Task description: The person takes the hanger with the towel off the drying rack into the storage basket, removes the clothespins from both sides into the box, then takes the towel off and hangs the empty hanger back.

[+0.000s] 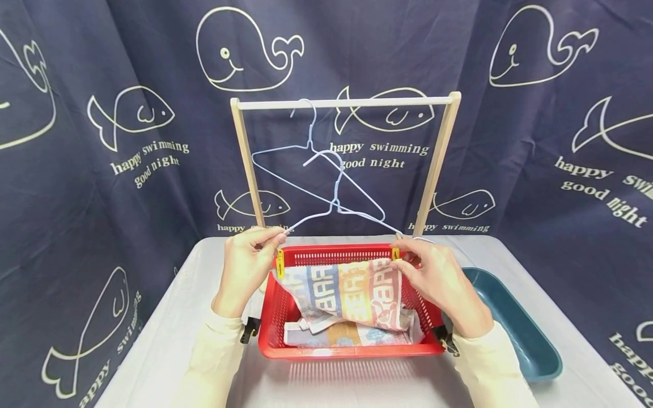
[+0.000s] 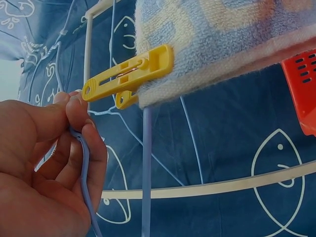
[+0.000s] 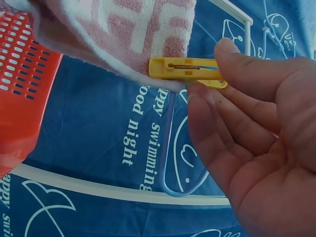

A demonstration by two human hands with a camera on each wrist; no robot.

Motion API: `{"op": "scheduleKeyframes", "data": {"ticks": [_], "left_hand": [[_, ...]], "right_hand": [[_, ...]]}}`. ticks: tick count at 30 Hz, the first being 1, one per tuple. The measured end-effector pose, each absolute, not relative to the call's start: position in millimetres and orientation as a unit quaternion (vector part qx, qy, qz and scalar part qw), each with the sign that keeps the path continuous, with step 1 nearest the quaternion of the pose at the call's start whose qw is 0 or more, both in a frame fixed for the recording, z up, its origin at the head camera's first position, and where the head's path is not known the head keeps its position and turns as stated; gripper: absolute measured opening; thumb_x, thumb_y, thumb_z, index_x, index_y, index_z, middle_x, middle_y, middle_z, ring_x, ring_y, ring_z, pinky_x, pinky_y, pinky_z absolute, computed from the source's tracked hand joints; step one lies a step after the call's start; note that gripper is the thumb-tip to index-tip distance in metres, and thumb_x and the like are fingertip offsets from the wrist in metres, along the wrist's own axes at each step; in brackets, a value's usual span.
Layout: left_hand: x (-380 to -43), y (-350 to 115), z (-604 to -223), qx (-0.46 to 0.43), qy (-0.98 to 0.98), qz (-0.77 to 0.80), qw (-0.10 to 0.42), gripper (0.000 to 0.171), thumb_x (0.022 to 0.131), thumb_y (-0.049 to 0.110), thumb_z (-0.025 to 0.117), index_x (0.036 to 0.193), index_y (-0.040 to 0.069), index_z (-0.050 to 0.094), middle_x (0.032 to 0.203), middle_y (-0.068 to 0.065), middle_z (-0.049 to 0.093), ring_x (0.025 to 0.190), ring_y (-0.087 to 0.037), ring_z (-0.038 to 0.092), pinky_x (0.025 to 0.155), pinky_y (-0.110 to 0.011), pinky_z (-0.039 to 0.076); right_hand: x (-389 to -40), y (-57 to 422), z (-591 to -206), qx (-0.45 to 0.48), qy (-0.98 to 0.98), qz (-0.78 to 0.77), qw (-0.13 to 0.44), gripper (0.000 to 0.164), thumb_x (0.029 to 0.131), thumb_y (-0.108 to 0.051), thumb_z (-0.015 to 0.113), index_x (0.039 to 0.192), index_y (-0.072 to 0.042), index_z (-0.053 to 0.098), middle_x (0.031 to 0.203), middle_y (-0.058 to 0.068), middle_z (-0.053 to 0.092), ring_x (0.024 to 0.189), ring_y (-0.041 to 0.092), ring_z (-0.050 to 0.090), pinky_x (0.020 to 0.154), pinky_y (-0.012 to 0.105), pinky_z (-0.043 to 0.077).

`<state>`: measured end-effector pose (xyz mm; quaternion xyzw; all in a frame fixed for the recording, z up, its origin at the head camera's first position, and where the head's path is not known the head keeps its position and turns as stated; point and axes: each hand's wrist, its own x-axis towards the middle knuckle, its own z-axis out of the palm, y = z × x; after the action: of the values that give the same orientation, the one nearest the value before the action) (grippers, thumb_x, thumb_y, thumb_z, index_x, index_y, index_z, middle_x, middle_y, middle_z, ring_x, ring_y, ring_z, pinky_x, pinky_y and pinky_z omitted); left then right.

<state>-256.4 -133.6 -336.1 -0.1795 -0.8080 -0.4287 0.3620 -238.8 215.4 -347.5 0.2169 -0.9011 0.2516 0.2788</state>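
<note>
My left hand (image 1: 250, 260) pinches the left end of a blue wire hanger (image 2: 86, 173) between thumb and curled fingers. Its fingertips are right at the tail of a yellow clothespin (image 2: 129, 71) that clamps one corner of a patterned terry towel (image 1: 352, 292). At the opposite corner, my right hand (image 1: 433, 275) pinches a second yellow clothespin (image 3: 185, 69), thumb on one handle and a finger under the other. The towel hangs from the hanger's lower bar over a red basket (image 1: 352, 353), its lower part slack above more folded cloth (image 1: 347, 335).
Behind the basket stands a wooden rack (image 1: 398, 102) with a white top bar. Another blue hanger (image 1: 280, 148) hangs from it, overlapping the held one in the head view. To the right, a teal tray (image 1: 535, 351) lies beside my right forearm on the white-covered table (image 1: 194, 294).
</note>
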Motion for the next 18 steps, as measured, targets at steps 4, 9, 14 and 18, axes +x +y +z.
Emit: {"op": "scheduleKeyframes", "data": {"ticks": [4, 9, 14, 18], "left_hand": [[-256.4, -133.6, -336.0, -0.18, -0.809, -0.429, 0.36, 0.015, 0.087, 0.008, 0.084, 0.101, 0.012, 0.084, 0.086, -0.002, 0.077, 0.065, -0.012, 0.064, 0.056, -0.014, 0.048], [-257.7, -133.7, -336.8, -0.182, -0.809, -0.427, 0.361, 0.016, 0.086, 0.008, 0.084, 0.101, 0.014, 0.085, 0.084, -0.001, 0.076, 0.065, -0.011, 0.062, 0.056, -0.014, 0.047], [-259.0, -134.2, -336.5, -0.187, -0.805, -0.427, 0.366, 0.016, 0.086, 0.007, 0.084, 0.1, 0.014, 0.085, 0.086, 0.0, 0.077, 0.067, -0.011, 0.064, 0.057, -0.014, 0.046], [-258.9, -134.3, -336.1, -0.187, -0.807, -0.426, 0.365, 0.016, 0.086, 0.007, 0.084, 0.101, 0.014, 0.085, 0.089, -0.001, 0.078, 0.07, -0.012, 0.065, 0.06, -0.014, 0.047]], "right_hand": [[-239.8, 217.1, -348.7, 0.223, -0.898, 0.253, 0.282, 0.036, 0.078, -0.005, 0.089, 0.112, -0.009, 0.078, 0.093, 0.006, 0.076, 0.076, 0.02, 0.066, 0.07, 0.044, 0.06], [-240.1, 218.4, -348.6, 0.223, -0.898, 0.258, 0.279, 0.033, 0.078, -0.005, 0.089, 0.11, -0.009, 0.079, 0.099, 0.007, 0.077, 0.077, 0.019, 0.067, 0.072, 0.045, 0.061], [-241.1, 219.1, -347.0, 0.219, -0.897, 0.258, 0.285, 0.03, 0.078, -0.006, 0.09, 0.105, -0.012, 0.08, 0.102, 0.007, 0.078, 0.075, 0.019, 0.068, 0.071, 0.044, 0.061], [-240.3, 220.2, -346.1, 0.214, -0.893, 0.265, 0.295, 0.029, 0.077, -0.006, 0.09, 0.104, -0.014, 0.081, 0.099, 0.006, 0.079, 0.072, 0.018, 0.069, 0.069, 0.044, 0.06]]}}
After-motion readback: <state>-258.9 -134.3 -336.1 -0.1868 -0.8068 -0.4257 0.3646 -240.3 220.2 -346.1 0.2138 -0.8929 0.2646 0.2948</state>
